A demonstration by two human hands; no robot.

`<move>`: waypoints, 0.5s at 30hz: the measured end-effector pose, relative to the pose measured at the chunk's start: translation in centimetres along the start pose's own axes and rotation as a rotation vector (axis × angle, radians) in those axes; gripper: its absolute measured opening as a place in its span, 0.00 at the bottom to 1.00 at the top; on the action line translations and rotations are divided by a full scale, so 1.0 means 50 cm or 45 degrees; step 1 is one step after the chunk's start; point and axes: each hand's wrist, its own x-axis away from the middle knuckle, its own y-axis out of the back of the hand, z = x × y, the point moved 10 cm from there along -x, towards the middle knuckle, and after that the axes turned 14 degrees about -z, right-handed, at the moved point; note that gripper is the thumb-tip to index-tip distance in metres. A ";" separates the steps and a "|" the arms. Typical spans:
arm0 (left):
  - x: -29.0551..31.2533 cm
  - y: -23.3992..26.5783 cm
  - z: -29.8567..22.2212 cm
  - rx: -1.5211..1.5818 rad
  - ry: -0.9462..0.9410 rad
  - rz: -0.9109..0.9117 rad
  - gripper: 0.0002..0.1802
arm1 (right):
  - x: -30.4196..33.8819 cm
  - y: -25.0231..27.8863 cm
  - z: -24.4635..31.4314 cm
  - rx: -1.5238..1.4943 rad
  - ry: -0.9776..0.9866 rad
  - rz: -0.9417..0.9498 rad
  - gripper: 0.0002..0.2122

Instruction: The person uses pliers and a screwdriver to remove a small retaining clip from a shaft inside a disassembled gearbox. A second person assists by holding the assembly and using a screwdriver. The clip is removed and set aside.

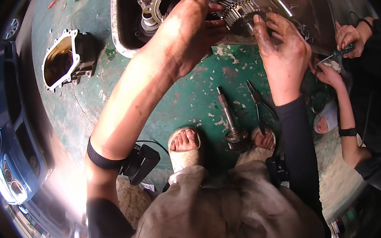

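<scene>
Steel gear stack (235, 8) towards one o'clock, held at its dark end by half-closed right hand (288, 44); left hand (190, 25) loosely curled alongside (cannot tell whether gripping); splined shaft (229, 115) on green floor (192, 92), three o'clock; pale-rimmed housing (86, 52), ten o'clock

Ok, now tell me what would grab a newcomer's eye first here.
First, the bright stack of toothed gears at the top centre, with the person's left hand and right hand at it. Next, the gear-ended shaft lying mid-picture on the worn green floor, and the open metal housing at upper left. The blue car, curving along the left edge, also stands out.
</scene>
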 end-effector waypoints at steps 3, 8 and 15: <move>-0.031 0.020 0.007 0.065 0.047 -0.025 0.19 | 0.002 0.004 0.019 0.070 0.186 0.021 0.19; -0.024 -0.005 0.003 0.047 -0.127 0.177 0.18 | 0.003 -0.017 0.031 0.188 0.299 0.098 0.19; -0.061 -0.021 0.045 0.047 -0.018 0.079 0.13 | -0.010 -0.029 0.059 0.261 0.503 0.127 0.14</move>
